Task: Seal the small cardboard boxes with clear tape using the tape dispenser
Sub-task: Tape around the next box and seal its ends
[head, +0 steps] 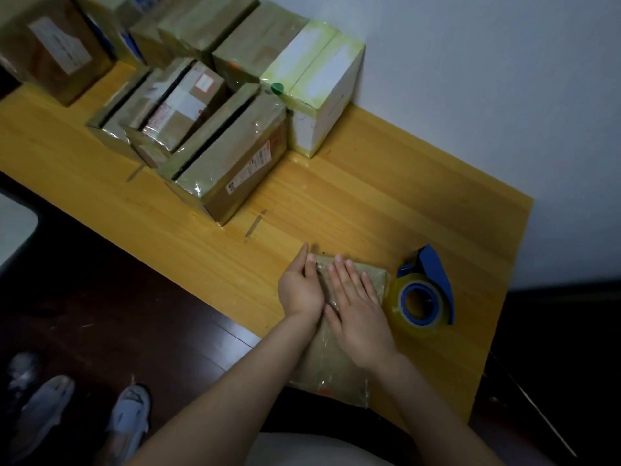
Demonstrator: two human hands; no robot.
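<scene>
The box (336, 375) being sealed is lying on the table (403, 203) right in front of the person, its near end reaching the table's near edge. Shiny clear tape is covering its top. Its flaps are lying closed, so whatever is inside is hidden.

The left hand (300, 287) is pressing against the box's left side with straight fingers lying close together, gripping nothing. The right hand (356, 311) is lying flat on the box top, fingers straight and slightly spread, pressing down on the tape and clutching nothing.

The dispenser (425, 290), blue with a roll of clear tape on it, is resting on the table just beside the box's right side, with neither hand touching it.

A cluster of other boxes (235, 156) is sitting at the far left of the table, well apart from the hands. Several brown ones are wrapped in glossy tape and are showing dark slits between their top flaps; their contents cannot be made out. A white box (319, 92) is standing against the wall (470, 79), with a small green round piece (277, 88) at its left corner.

Pale shoes (129, 415) are lying on the dark floor (100, 297) at the lower left.
</scene>
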